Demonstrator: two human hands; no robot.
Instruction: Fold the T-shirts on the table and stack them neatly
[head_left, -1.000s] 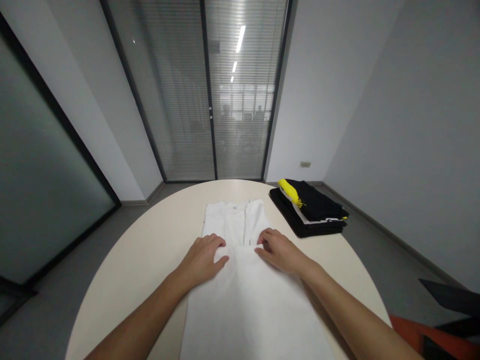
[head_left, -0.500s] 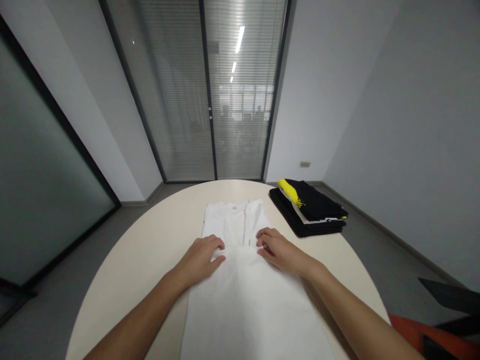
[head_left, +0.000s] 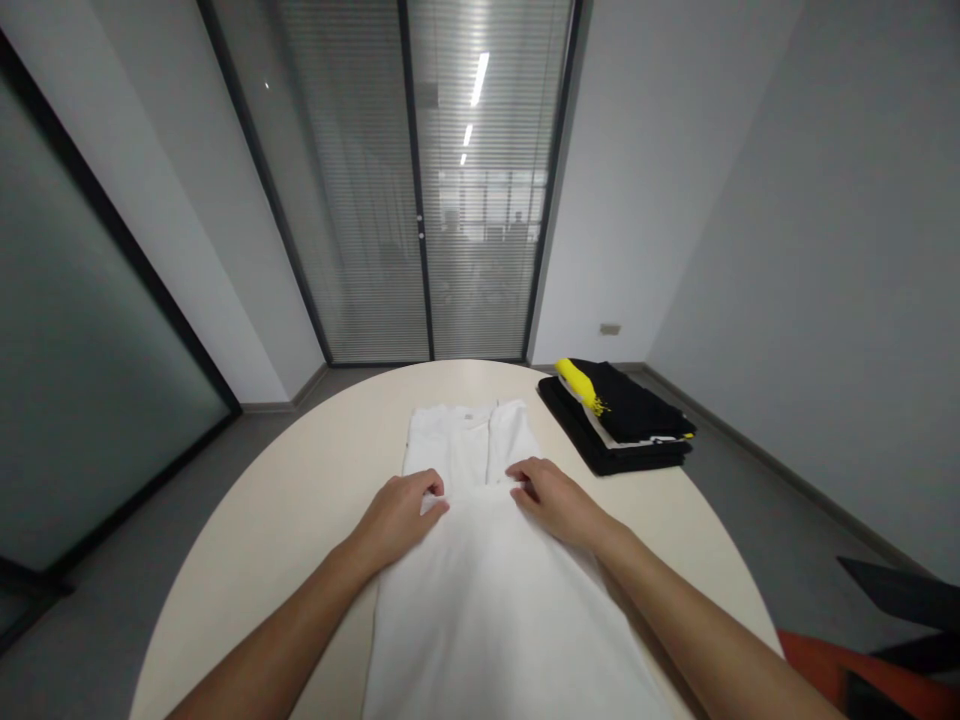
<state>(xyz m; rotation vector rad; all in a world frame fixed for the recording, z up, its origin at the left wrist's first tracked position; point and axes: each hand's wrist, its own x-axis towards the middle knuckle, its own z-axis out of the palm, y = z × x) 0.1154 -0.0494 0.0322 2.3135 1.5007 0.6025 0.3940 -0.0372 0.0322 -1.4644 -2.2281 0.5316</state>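
I take the clock's centre between the two hands, with twelve toward the door [head_left: 480, 270]. Compared with half a second ago, the crosswise edge [head_left: 480, 491] of the white shirt [head_left: 495, 600] rises a little toward twelve, and the near cloth looks less flat. The right hand [head_left: 561, 502] has moved slightly inward, and the gap of the left hand [head_left: 396, 512] has become smaller. To my judgement, this means the edge is now taken up for the folding work, rather than only smoothed.

The shirt lies on the round table [head_left: 285, 520], its collar [head_left: 469, 416] at twelve, and its wide part runs down to six. The left fingers are at nine, narrow, and seem to pinch the edge between thumb and forefinger. The right fingers are at three, also narrow, with the same edge between them; how firmly they press, I cannot tell. At two o'clock, apart from the right hand, rests a dark pile [head_left: 641, 400] of clothes.
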